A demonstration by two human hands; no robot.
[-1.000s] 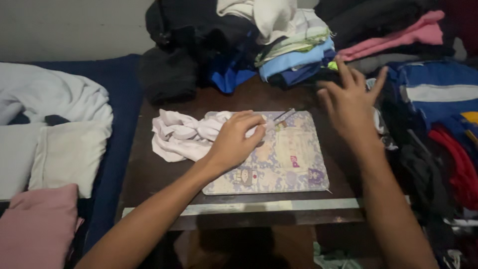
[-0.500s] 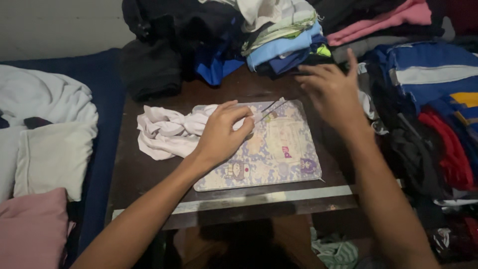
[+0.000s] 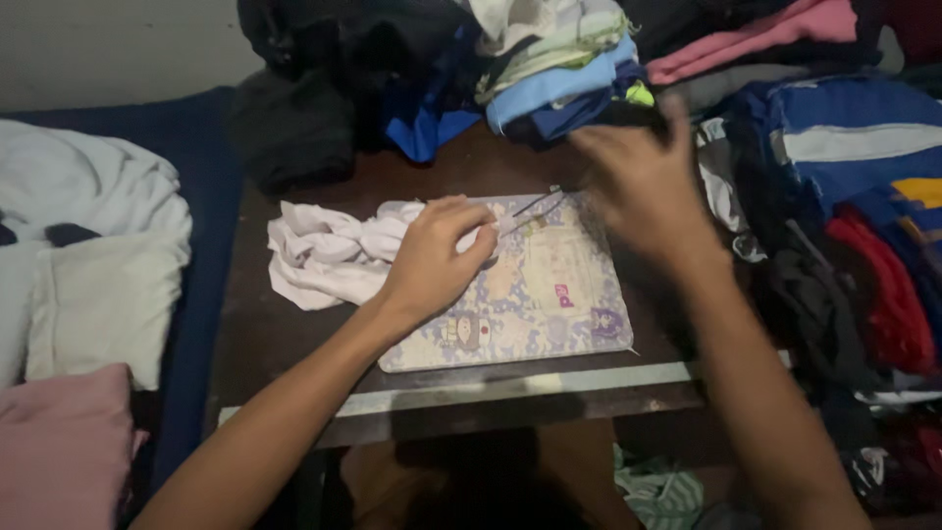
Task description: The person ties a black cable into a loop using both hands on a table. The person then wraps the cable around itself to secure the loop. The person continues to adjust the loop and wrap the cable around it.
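While pinning a crumpled white cloth (image 3: 334,255) flat at nine o'clock on the patterned board (image 3: 549,314) atop the bench (image 3: 294,344), left hand (image 3: 432,260) curled shut on it, right hand (image 3: 638,186) blurred at one o'clock, grip unclear, hands apart.

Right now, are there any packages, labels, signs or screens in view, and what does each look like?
No packages, signs or screens.
Printed board: flat on the dark table, under the left hand; rounded rectangle, pale blue and cream pattern with small cartoon pictures and a small pink mark.
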